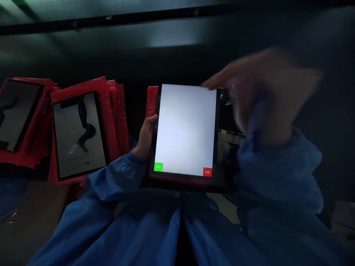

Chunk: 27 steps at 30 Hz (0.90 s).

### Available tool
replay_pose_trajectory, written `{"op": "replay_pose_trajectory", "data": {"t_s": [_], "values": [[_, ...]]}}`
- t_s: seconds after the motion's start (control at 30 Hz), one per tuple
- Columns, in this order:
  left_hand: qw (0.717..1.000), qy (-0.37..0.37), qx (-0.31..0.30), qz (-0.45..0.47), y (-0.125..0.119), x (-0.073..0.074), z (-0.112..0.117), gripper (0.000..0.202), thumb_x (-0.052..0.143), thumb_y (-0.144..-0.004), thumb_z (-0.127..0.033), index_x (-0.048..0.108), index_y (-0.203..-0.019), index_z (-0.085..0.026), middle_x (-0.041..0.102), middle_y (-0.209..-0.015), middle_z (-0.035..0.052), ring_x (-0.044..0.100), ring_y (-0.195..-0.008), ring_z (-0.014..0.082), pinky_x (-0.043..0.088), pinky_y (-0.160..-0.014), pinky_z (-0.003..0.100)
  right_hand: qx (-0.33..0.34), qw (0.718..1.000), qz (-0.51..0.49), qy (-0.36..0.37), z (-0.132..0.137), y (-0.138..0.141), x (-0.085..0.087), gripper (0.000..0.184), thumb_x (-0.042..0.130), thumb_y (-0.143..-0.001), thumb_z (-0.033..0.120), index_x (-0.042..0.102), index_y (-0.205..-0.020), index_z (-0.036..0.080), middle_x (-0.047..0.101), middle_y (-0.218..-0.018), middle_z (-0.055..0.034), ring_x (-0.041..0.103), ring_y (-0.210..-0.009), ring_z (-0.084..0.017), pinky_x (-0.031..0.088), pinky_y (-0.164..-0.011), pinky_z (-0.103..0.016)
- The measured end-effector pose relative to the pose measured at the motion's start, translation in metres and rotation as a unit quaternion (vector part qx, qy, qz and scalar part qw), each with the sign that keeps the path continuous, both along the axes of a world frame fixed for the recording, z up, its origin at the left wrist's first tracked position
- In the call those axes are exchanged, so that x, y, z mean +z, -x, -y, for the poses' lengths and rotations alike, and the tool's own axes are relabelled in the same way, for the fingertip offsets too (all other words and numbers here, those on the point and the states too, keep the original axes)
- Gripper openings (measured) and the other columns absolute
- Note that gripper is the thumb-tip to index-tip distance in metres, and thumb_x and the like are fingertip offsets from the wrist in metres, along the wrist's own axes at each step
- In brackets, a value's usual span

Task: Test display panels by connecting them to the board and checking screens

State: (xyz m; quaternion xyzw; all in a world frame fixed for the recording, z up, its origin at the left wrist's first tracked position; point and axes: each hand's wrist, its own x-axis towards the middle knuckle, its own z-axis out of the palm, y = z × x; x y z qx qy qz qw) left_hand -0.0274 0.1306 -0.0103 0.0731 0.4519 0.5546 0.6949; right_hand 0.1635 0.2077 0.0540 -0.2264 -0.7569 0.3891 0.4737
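Progress: the tablet (185, 129) was lit, its white screen showing a green and a red button at its bottom corners; neither was pressed yet.
Left hand (145, 137): fingers curled around the tablet's left edge, holding it.
Right hand (260, 92): blurred, fingers spread open, empty, above the tablet's upper right corner.
Left of tablet: dark tablets (79, 135) on red bubble wrap (111, 111).

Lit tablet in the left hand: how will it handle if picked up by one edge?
The tablet looks like a thin flat slab, so probably stiff, not floppy. Its glossy screen face is likely slippery and fragile; the left hand grips only its left edge. The right hand is blurred above it, apparently not touching.
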Motion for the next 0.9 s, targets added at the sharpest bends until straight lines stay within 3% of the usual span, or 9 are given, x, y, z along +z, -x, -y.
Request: {"op": "replay_pose_trajectory", "data": {"t_s": [0.03, 0.1, 0.2, 0.3, 0.4, 0.57, 0.67, 0.8, 0.9], "values": [[1.0, -0.005, 0.004, -0.001, 0.0, 0.0, 0.0, 0.027, 0.051, -0.087, -0.035, 0.069, -0.093, -0.015, 0.076, -0.087, 0.0044, 0.073, -0.098, 0.0284, 0.06, -0.082, 0.035, 0.013, 0.997, 0.067, -0.033, 0.009, 0.003, 0.0, 0.027, 0.071, -0.091, 0.049, 0.075, -0.099, 0.023, 0.074, -0.117, -0.0051, 0.059, -0.128, -0.04, 0.048, -0.106, -0.057], [1.0, -0.018, 0.0, 0.002, -0.001, 0.001, 0.0, 0.029, 0.049, -0.088, -0.035, 0.069, -0.094, -0.015, 0.077, -0.091, 0.0046, 0.072, -0.103, 0.0287, 0.059, -0.086, 0.036, 0.037, 0.975, 0.197, -0.097, 0.024, 0.008, -0.007, 0.037, 0.084, -0.08, 0.042, 0.073, -0.11, 0.023, 0.068, -0.132, -0.0073, 0.052, -0.136, -0.04, 0.039, -0.115, -0.064], [0.999, -0.034, -0.02, 0.01, -0.001, -0.001, 0.001, 0.032, 0.05, -0.086, -0.038, 0.069, -0.098, -0.016, 0.077, -0.096, 0.0053, 0.07, -0.109, 0.0308, 0.058, -0.09, 0.04, 0.047, 0.913, 0.345, -0.214, 0.04, 0.008, -0.023, 0.045, 0.078, -0.087, 0.038, 0.065, -0.126, 0.019, 0.054, -0.149, -0.0132, 0.043, -0.144, -0.038, 0.039, -0.116, -0.065], [0.998, -0.049, -0.036, 0.001, 0.0, -0.005, 0.001, 0.032, 0.055, -0.081, -0.043, 0.068, -0.092, -0.016, 0.077, -0.096, 0.0066, 0.069, -0.11, 0.0343, 0.059, -0.089, 0.043, 0.013, 0.884, 0.367, -0.29, 0.049, -0.003, -0.035, 0.021, 0.067, -0.095, 0.024, 0.068, -0.114, 0.014, 0.061, -0.14, -0.017, 0.054, -0.135, -0.033, 0.05, -0.111, -0.055], [0.997, -0.059, -0.043, -0.015, 0.001, -0.009, 0.001, 0.031, 0.06, -0.076, -0.048, 0.065, -0.082, -0.018, 0.077, -0.089, 0.0067, 0.07, -0.106, 0.0366, 0.06, -0.085, 0.045, -0.042, 0.886, 0.332, -0.32, 0.056, -0.017, -0.035, 0.008, 0.064, -0.096, 0.017, 0.069, -0.102, 0.015, 0.068, -0.129, -0.0155, 0.065, -0.123, -0.03, 0.062, -0.096, -0.044], [0.999, -0.029, -0.01, -0.043, 0.0, -0.005, 0.002, 0.024, 0.063, -0.073, -0.043, 0.062, -0.073, -0.019, 0.073, -0.074, 0.0051, 0.072, -0.098, 0.0335, 0.062, -0.077, 0.039, -0.241, 0.917, 0.181, -0.26, 0.065, -0.051, -0.041, 0.026, 0.068, -0.091, 0.012, 0.07, -0.114, 0.025, 0.073, -0.123, -0.0057, 0.075, -0.102, -0.026, 0.065, -0.079, -0.037], [0.999, 0.007, 0.014, -0.042, -0.001, 0.001, 0.001, 0.02, 0.057, -0.075, -0.037, 0.062, -0.071, -0.018, 0.072, -0.072, 0.0054, 0.073, -0.092, 0.0302, 0.062, -0.072, 0.035, -0.356, 0.907, 0.153, -0.166, 0.066, -0.082, -0.064, 0.015, 0.065, -0.094, 0.017, 0.073, -0.104, 0.024, 0.078, -0.099, -0.0036, 0.076, -0.082, -0.023, 0.061, -0.065, -0.034], [0.997, 0.035, 0.043, -0.047, -0.002, 0.005, 0.001, 0.018, 0.056, -0.077, -0.034, 0.061, -0.069, -0.019, 0.069, -0.065, 0.0034, 0.074, -0.081, 0.0267, 0.06, -0.064, 0.031, -0.389, 0.884, 0.248, -0.081, 0.069, -0.121, -0.099, 0.015, 0.063, -0.095, 0.03, 0.074, -0.094, 0.02, 0.075, -0.084, -0.0066, 0.072, -0.069, -0.024, 0.056, -0.056, -0.035], [0.997, 0.031, 0.048, -0.052, -0.002, 0.006, 0.001, 0.02, 0.058, -0.076, -0.034, 0.056, -0.062, -0.019, 0.066, -0.061, 0.0026, 0.073, -0.073, 0.0251, 0.059, -0.059, 0.029, -0.382, 0.877, 0.288, -0.053, 0.072, -0.134, -0.115, 0.018, 0.059, -0.095, 0.032, 0.073, -0.093, 0.021, 0.074, -0.083, -0.0066, 0.07, -0.069, -0.024, 0.055, -0.058, -0.035]]}}
